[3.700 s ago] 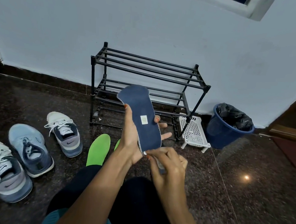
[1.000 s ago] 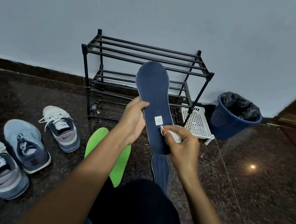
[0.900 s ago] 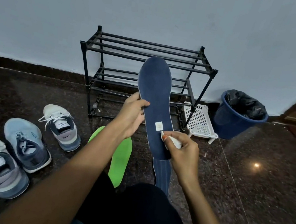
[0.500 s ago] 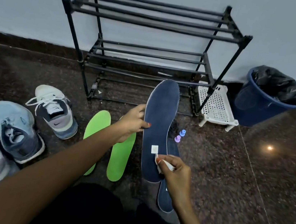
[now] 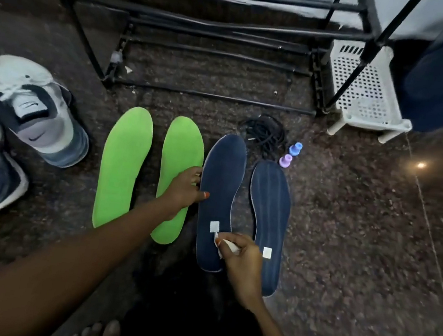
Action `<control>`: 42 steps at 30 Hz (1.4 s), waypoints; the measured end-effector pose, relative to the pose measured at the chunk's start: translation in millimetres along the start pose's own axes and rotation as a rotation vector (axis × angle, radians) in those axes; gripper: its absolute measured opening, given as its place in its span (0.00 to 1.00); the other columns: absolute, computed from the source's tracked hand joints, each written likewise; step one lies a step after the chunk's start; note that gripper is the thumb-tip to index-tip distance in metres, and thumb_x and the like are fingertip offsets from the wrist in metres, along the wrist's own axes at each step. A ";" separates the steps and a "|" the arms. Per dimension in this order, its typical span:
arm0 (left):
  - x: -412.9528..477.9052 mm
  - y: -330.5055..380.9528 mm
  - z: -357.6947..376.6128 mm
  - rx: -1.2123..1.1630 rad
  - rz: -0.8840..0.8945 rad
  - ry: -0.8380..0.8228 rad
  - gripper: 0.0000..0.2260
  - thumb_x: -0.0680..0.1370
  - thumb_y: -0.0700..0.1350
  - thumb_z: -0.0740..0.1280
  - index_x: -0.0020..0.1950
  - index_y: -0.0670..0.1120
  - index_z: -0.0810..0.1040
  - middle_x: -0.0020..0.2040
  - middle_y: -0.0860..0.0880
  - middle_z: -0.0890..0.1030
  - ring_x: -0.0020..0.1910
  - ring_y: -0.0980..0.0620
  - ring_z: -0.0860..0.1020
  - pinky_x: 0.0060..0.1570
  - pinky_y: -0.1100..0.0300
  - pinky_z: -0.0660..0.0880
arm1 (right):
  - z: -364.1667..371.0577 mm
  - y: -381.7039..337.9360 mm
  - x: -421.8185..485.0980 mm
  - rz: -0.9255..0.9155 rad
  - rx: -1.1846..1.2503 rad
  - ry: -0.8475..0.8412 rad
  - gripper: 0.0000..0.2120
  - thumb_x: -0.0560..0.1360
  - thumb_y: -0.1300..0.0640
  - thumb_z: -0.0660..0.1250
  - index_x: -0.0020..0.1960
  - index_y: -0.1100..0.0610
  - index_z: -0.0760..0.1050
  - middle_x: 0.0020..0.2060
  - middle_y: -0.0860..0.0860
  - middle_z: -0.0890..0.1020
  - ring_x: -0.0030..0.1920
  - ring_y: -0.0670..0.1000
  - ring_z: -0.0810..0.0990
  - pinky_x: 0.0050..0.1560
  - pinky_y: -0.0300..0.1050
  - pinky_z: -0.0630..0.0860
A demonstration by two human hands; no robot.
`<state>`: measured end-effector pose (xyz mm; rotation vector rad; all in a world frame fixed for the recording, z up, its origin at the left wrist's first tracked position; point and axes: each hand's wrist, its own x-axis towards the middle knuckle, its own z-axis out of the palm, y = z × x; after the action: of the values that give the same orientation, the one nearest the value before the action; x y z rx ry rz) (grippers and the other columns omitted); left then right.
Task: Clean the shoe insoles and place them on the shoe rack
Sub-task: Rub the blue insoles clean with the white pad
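Left hand (image 5: 183, 188), right hand (image 5: 243, 258) on insole (image 5: 224, 165)

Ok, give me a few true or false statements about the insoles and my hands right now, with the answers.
1. Two green insoles lie side by side on the floor. True.
2. The right hand holds a brush. False: it pinches a white wipe against the held navy insole.
3. The left hand grips the held navy insole's edge. True.
4. One navy insole rests on the shoe rack. False: the other navy insole lies on the floor in front of the rack, beside the held one.
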<state>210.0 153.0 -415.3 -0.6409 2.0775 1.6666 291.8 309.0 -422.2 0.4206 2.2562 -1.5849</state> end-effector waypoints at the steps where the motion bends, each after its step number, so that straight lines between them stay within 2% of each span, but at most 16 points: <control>1: 4.5 -2.5 0.7 0.009 -0.004 0.000 0.23 0.73 0.26 0.67 0.66 0.37 0.70 0.60 0.36 0.76 0.52 0.43 0.75 0.48 0.55 0.75 | 1.2 2.5 2.7 -0.005 -0.017 0.004 0.05 0.70 0.63 0.71 0.42 0.55 0.82 0.45 0.52 0.81 0.42 0.37 0.78 0.44 0.29 0.72; 5: 19.1 -9.0 5.2 0.058 0.006 0.004 0.25 0.72 0.27 0.68 0.67 0.38 0.69 0.57 0.36 0.77 0.50 0.45 0.76 0.48 0.54 0.75 | 3.3 10.2 12.6 -0.024 -0.056 0.024 0.05 0.69 0.63 0.72 0.46 0.59 0.82 0.45 0.51 0.79 0.42 0.40 0.76 0.43 0.24 0.69; 10: 24.2 -10.6 13.5 0.273 0.106 0.035 0.29 0.71 0.28 0.70 0.69 0.37 0.64 0.44 0.42 0.77 0.40 0.48 0.76 0.35 0.65 0.72 | 2.4 17.5 18.2 -0.043 -0.120 0.022 0.06 0.69 0.65 0.72 0.46 0.62 0.81 0.42 0.45 0.75 0.41 0.39 0.74 0.42 0.22 0.67; 12: 24.1 -11.3 17.8 0.368 0.166 0.072 0.29 0.71 0.29 0.70 0.70 0.38 0.62 0.41 0.45 0.77 0.39 0.47 0.77 0.32 0.62 0.69 | 3.4 22.2 18.2 -0.029 -0.151 0.021 0.05 0.69 0.64 0.72 0.45 0.61 0.82 0.42 0.45 0.75 0.41 0.40 0.75 0.43 0.23 0.67; 14: 23.4 -10.4 21.6 0.439 0.215 0.089 0.25 0.72 0.31 0.69 0.66 0.38 0.65 0.46 0.41 0.79 0.43 0.43 0.78 0.36 0.56 0.69 | 4.9 26.5 18.2 -0.012 -0.168 0.020 0.03 0.69 0.62 0.72 0.43 0.59 0.82 0.44 0.47 0.77 0.43 0.44 0.76 0.44 0.27 0.69; 18: 23.1 -12.4 26.1 0.604 0.241 0.110 0.20 0.75 0.34 0.67 0.65 0.39 0.65 0.46 0.44 0.77 0.40 0.48 0.73 0.35 0.57 0.64 | 5.6 29.1 19.0 0.027 -0.211 -0.005 0.01 0.69 0.61 0.72 0.40 0.58 0.82 0.47 0.48 0.77 0.45 0.47 0.77 0.48 0.39 0.73; 19: 23.4 -13.3 26.3 0.639 0.239 0.114 0.20 0.75 0.35 0.66 0.66 0.39 0.65 0.47 0.43 0.78 0.40 0.46 0.75 0.36 0.55 0.67 | 5.8 29.1 18.5 0.025 -0.214 -0.003 0.01 0.68 0.61 0.73 0.40 0.58 0.82 0.47 0.48 0.77 0.47 0.48 0.77 0.48 0.40 0.73; 23: 22.3 -9.1 29.3 0.895 0.219 0.145 0.25 0.77 0.37 0.65 0.71 0.40 0.60 0.51 0.39 0.79 0.45 0.38 0.78 0.41 0.46 0.73 | 1.2 26.6 12.4 -0.012 -0.175 0.047 0.01 0.67 0.62 0.74 0.38 0.57 0.82 0.50 0.46 0.75 0.53 0.45 0.74 0.52 0.30 0.68; 25: 18.3 -0.5 34.1 0.984 0.230 0.146 0.21 0.79 0.38 0.64 0.70 0.40 0.63 0.54 0.39 0.78 0.49 0.37 0.78 0.44 0.47 0.72 | -5.8 21.6 9.9 0.022 -0.083 0.074 0.03 0.67 0.62 0.74 0.37 0.55 0.82 0.51 0.46 0.77 0.53 0.43 0.74 0.55 0.35 0.69; 27: 14.8 7.6 41.4 0.898 0.251 0.115 0.13 0.79 0.39 0.64 0.63 0.40 0.69 0.53 0.39 0.79 0.51 0.37 0.78 0.47 0.47 0.74 | -17.2 14.6 12.9 0.069 0.056 0.132 0.06 0.68 0.61 0.73 0.36 0.51 0.80 0.43 0.46 0.82 0.44 0.44 0.79 0.52 0.43 0.75; 29: 12.9 10.8 51.9 0.718 0.244 0.073 0.07 0.79 0.39 0.64 0.56 0.39 0.75 0.48 0.39 0.81 0.47 0.39 0.80 0.48 0.48 0.76 | -32.2 10.4 21.9 0.061 0.112 0.220 0.08 0.69 0.60 0.73 0.35 0.50 0.79 0.36 0.47 0.82 0.38 0.44 0.79 0.46 0.45 0.76; 31: 10.2 10.8 65.8 0.545 0.184 0.002 0.06 0.78 0.36 0.63 0.48 0.36 0.79 0.44 0.38 0.82 0.43 0.41 0.82 0.47 0.49 0.79 | -48.0 12.1 35.0 0.017 0.081 0.324 0.07 0.69 0.60 0.72 0.36 0.51 0.78 0.41 0.49 0.82 0.42 0.45 0.79 0.48 0.41 0.75; 33: 7.3 8.1 78.9 0.405 0.073 -0.081 0.08 0.78 0.35 0.62 0.44 0.32 0.79 0.41 0.35 0.82 0.40 0.41 0.83 0.46 0.47 0.80 | -61.4 17.5 48.8 0.012 0.023 0.406 0.04 0.70 0.59 0.73 0.38 0.54 0.79 0.47 0.53 0.80 0.47 0.48 0.79 0.48 0.33 0.73; 36: 4.3 4.0 93.7 0.277 -0.071 -0.156 0.09 0.79 0.37 0.64 0.38 0.41 0.72 0.38 0.38 0.81 0.37 0.45 0.82 0.46 0.47 0.81 | -71.3 28.3 64.2 0.046 -0.054 0.438 0.02 0.70 0.58 0.72 0.40 0.57 0.80 0.48 0.56 0.80 0.46 0.49 0.79 0.40 0.22 0.68; 39: 0.0 6.1 104.2 0.109 -0.173 -0.197 0.12 0.79 0.37 0.64 0.38 0.48 0.68 0.38 0.46 0.77 0.38 0.50 0.79 0.41 0.57 0.80 | -73.5 30.1 71.4 0.079 -0.046 0.408 0.02 0.71 0.60 0.71 0.40 0.58 0.80 0.43 0.54 0.81 0.40 0.46 0.78 0.35 0.22 0.68; 42: -1.7 7.5 110.9 0.024 -0.173 -0.200 0.08 0.79 0.36 0.64 0.48 0.48 0.69 0.45 0.46 0.77 0.44 0.48 0.79 0.41 0.59 0.79 | -74.7 28.4 75.2 0.088 -0.018 0.374 0.02 0.71 0.61 0.71 0.41 0.60 0.80 0.38 0.51 0.81 0.36 0.42 0.77 0.33 0.24 0.70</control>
<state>209.6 262.9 -431.7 -0.6011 1.8440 1.5402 228.3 391.9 -456.2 0.8621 2.4752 -1.5434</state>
